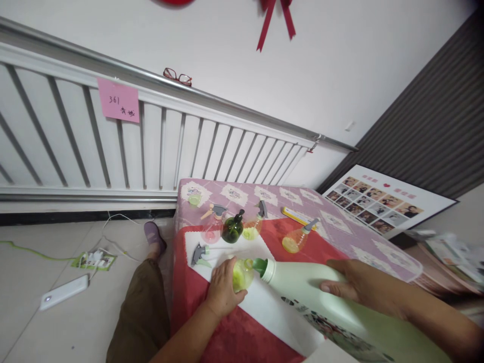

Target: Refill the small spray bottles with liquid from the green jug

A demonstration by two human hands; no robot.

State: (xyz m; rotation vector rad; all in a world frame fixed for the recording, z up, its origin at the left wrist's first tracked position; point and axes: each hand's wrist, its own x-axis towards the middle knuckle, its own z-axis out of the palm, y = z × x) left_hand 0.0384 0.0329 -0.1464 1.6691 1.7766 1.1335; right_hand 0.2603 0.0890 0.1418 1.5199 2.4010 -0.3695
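Note:
My left hand [223, 288] is wrapped around a small clear spray bottle [242, 275] that has its top off and yellow-green contents. My right hand [351, 285] grips a large pale green detergent jug [310, 282], tilted so that its green spout [260, 267] meets the bottle's mouth. A detached grey spray head [199, 253] lies on the white cloth [272, 302] beside my left hand. Behind stand a pink spray bottle [213, 227], a dark green pump bottle [232, 227] and a yellowish spray bottle [254, 227]. Another yellow spray bottle [297, 239] leans at the right.
A red cloth [242, 340] covers part of the table's lilac tablecloth [325, 217]. A yellow package [298, 217] lies near the back. Behind the table runs a white radiator [189, 146]. A power strip [94, 259] with cables and a white device [64, 292] lie on the floor at left.

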